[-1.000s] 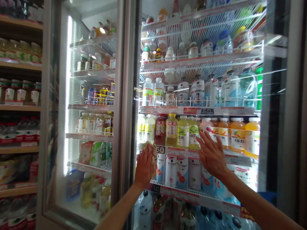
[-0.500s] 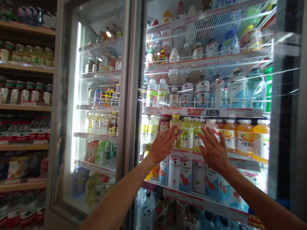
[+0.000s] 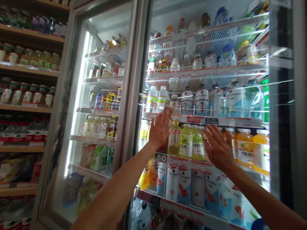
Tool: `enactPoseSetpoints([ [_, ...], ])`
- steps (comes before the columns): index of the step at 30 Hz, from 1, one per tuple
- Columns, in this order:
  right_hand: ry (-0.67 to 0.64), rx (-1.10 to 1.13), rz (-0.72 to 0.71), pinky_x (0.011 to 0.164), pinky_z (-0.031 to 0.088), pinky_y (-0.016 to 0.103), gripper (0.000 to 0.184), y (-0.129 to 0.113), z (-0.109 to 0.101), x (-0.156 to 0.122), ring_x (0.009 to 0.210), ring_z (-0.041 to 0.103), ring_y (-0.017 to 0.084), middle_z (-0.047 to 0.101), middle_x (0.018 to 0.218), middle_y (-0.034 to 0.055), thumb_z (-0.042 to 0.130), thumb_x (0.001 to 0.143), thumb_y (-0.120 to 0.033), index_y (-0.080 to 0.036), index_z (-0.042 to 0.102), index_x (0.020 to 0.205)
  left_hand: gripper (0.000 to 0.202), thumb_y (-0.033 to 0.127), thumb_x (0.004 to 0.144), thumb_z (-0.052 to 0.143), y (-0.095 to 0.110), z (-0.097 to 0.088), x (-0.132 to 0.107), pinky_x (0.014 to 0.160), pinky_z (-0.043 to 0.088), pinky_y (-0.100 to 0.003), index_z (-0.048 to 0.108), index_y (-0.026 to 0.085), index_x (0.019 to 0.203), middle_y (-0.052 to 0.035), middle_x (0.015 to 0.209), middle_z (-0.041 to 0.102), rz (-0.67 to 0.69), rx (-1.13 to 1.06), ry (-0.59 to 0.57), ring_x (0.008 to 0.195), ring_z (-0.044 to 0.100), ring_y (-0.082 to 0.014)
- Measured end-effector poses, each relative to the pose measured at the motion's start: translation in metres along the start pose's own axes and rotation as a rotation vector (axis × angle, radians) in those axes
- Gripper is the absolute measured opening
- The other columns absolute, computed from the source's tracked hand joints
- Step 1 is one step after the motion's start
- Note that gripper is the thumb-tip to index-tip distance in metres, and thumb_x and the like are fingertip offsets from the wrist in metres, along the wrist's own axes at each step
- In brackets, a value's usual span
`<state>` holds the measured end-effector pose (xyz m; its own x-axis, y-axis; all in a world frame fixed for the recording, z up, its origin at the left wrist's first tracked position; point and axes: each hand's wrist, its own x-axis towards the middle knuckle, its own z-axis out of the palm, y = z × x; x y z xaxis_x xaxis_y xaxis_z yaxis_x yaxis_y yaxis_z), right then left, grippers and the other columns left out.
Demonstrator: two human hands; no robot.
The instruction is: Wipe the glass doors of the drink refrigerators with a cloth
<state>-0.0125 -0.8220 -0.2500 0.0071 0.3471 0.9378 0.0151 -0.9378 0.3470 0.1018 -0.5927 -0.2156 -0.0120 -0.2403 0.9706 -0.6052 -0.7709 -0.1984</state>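
Observation:
My left hand (image 3: 159, 129) is raised with its fingers stretched out, flat against or just in front of the glass door (image 3: 242, 72) of a drinks fridge. Past its fingertips is a pale, blurred patch; whether it is a reflection or a crumpled cloth I cannot tell. To the right, my right hand (image 3: 219, 148) is held palm forward with fingers spread, at or close to the same glass. Behind the pane, between the hands, stand a yellow-capped bottle (image 3: 174, 139) and green-labelled bottles (image 3: 185, 142). Both palms face away from me, so exact contact is hidden.
A metal door frame (image 3: 135, 80) separates this pane from a second fridge door (image 3: 74, 105) on the left. Beyond it are wooden shelves (image 3: 26, 108) with jars and bottles. Lower in the fridge are several cartons (image 3: 184, 185) and price tags (image 3: 160, 157).
My left hand has moved up the glass and slightly left, to between two shelf levels. My right hand stays in nearly the same place. The view has tilted and shifted slightly.

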Motion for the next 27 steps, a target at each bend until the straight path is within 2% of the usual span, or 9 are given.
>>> enactPoseSetpoints([
  [2, 0.034, -0.039, 0.010, 0.112, 0.015, 0.046, 0.052, 0.009, 0.000, 0.006, 0.133, 0.034, 0.022, 0.042, 0.141, 0.0077, 0.042, 0.088, -0.028, -0.024, 0.032, 0.139, 0.051, 0.025, 0.088, 0.032, -0.001, 0.000, 0.020, 0.112, 0.019, -0.052, 0.034, 0.012, 0.138, -0.0124, 0.148, 0.027, -0.269, 0.006, 0.088, 0.138, 0.022, -0.0269],
  [4, 0.061, -0.078, 0.016, 0.112, 0.016, 0.047, 0.052, 0.017, 0.000, 0.013, 0.133, 0.035, 0.022, 0.043, 0.140, 0.0089, 0.043, 0.088, -0.027, -0.022, 0.033, 0.139, 0.052, 0.025, 0.088, 0.033, 0.007, 0.003, 0.030, 0.111, 0.020, -0.052, 0.034, 0.011, 0.138, -0.0132, 0.148, 0.026, -0.307, -0.003, 0.117, 0.138, 0.021, -0.0282],
  [8, 0.064, -0.087, 0.024, 0.112, 0.015, 0.047, 0.053, 0.022, 0.003, 0.023, 0.133, 0.034, 0.022, 0.042, 0.141, 0.0085, 0.043, 0.088, -0.028, -0.023, 0.033, 0.139, 0.048, 0.028, 0.088, 0.034, 0.027, 0.010, 0.026, 0.114, 0.016, -0.047, 0.038, 0.018, 0.135, -0.0065, 0.146, 0.033, 0.161, -0.038, 0.015, 0.138, 0.021, -0.0223],
  [10, 0.048, -0.078, 0.029, 0.112, 0.014, 0.047, 0.053, 0.021, 0.003, 0.024, 0.134, 0.034, 0.022, 0.042, 0.141, 0.0081, 0.043, 0.088, -0.029, -0.024, 0.032, 0.139, 0.047, 0.028, 0.089, 0.033, 0.022, 0.009, 0.028, 0.114, 0.014, -0.047, 0.039, 0.019, 0.134, -0.0057, 0.145, 0.035, 0.215, -0.039, 0.006, 0.137, 0.023, -0.0217],
  [16, 0.069, -0.090, 0.090, 0.111, 0.016, 0.048, 0.050, 0.035, 0.000, 0.023, 0.133, 0.035, 0.022, 0.043, 0.140, 0.0084, 0.040, 0.088, -0.028, -0.024, 0.035, 0.138, 0.054, 0.027, 0.086, 0.034, -0.010, 0.002, 0.065, 0.111, 0.018, -0.055, 0.032, 0.016, 0.139, -0.0112, 0.147, 0.030, -0.370, -0.057, 0.225, 0.137, 0.023, -0.0281],
  [18, 0.077, -0.097, 0.089, 0.111, 0.016, 0.048, 0.052, 0.038, 0.001, 0.024, 0.133, 0.034, 0.022, 0.042, 0.141, 0.0082, 0.040, 0.088, -0.028, -0.024, 0.033, 0.139, 0.053, 0.027, 0.086, 0.033, -0.001, 0.005, 0.067, 0.112, 0.018, -0.052, 0.033, 0.015, 0.138, -0.0108, 0.146, 0.031, -0.295, -0.066, 0.200, 0.137, 0.023, -0.0269],
  [21, 0.090, -0.102, 0.060, 0.111, 0.016, 0.047, 0.055, 0.039, 0.004, 0.026, 0.134, 0.032, 0.022, 0.039, 0.143, 0.0069, 0.041, 0.088, -0.028, -0.025, 0.027, 0.142, 0.050, 0.027, 0.086, 0.033, 0.012, 0.008, 0.060, 0.114, 0.015, -0.047, 0.038, 0.019, 0.136, -0.0063, 0.146, 0.034, 0.046, -0.066, 0.082, 0.138, 0.023, -0.0224],
  [23, 0.085, -0.100, 0.054, 0.111, 0.015, 0.047, 0.056, 0.039, 0.004, 0.027, 0.135, 0.032, 0.021, 0.039, 0.143, 0.0068, 0.041, 0.088, -0.027, -0.025, 0.025, 0.142, 0.049, 0.029, 0.086, 0.033, 0.007, 0.006, 0.059, 0.115, 0.012, -0.046, 0.040, 0.021, 0.134, -0.0046, 0.145, 0.035, 0.150, -0.058, 0.040, 0.137, 0.024, -0.0215],
  [27, 0.081, -0.119, 0.053, 0.111, 0.016, 0.047, 0.055, 0.045, -0.001, 0.031, 0.134, 0.033, 0.022, 0.040, 0.142, 0.0081, 0.041, 0.087, -0.027, -0.023, 0.028, 0.141, 0.052, 0.028, 0.085, 0.033, -0.025, -0.002, 0.076, 0.112, 0.014, -0.055, 0.037, 0.015, 0.136, -0.0105, 0.146, 0.033, -0.246, -0.056, 0.174, 0.136, 0.026, -0.0271],
])
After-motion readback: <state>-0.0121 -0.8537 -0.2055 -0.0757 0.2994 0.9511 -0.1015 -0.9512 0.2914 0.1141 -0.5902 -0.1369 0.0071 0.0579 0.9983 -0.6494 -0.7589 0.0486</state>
